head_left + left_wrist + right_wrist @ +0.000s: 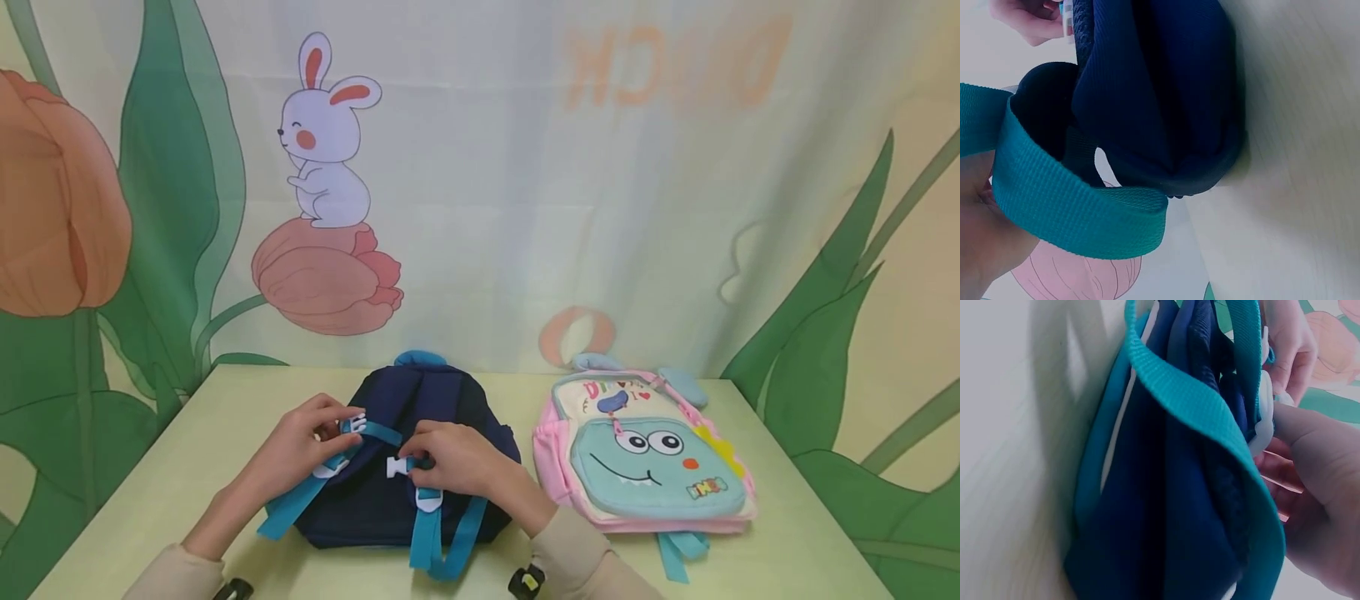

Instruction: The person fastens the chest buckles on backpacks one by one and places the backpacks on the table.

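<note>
My left hand (303,440) pinches the left clip (358,423), my right hand (461,458) the right clip (396,467), the two apart, over the navy bag (367,500) at my twelve o'clock. At its three o'clock lies the pink bag (660,471). Both insides are hidden.

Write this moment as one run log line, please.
Left hand: holds left buckle half | Right hand: holds right buckle half | Buckle halves: apart | Blue backpack: on table

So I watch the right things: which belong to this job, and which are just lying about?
In the job:
navy backpack
white buckle half, pinched by left hand
other buckle half, pinched by right hand

Lying about:
pink backpack, untouched
curtain, just backdrop
</note>
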A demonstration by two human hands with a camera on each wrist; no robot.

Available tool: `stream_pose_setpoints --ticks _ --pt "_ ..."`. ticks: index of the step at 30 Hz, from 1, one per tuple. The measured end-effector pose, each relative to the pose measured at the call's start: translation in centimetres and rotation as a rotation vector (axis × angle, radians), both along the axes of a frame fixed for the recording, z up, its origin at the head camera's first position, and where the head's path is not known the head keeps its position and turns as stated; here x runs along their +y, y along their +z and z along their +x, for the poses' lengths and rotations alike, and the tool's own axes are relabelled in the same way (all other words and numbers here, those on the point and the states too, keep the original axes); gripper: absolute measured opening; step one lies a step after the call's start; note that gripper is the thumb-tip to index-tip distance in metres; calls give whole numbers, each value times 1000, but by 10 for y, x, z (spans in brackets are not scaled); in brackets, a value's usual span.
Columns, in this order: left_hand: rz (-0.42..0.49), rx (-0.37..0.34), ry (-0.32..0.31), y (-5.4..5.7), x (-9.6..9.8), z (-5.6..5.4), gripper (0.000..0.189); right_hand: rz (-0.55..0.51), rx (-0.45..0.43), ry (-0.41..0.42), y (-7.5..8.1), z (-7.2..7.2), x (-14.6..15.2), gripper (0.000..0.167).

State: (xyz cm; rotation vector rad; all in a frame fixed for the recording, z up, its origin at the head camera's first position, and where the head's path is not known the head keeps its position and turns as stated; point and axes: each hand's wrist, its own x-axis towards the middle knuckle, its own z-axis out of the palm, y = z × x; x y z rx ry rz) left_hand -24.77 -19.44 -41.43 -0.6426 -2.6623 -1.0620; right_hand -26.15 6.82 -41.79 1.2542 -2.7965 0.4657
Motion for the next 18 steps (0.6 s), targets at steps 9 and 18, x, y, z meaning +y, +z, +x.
stream_pose_setpoints --ticks 9,18 --pt "-13 -2 -36 -1 3 1 34 -53 2 2 7 2 16 26" --pt "-19 0 -87 4 10 3 33 -87 -2 -13 18 3 25 26"
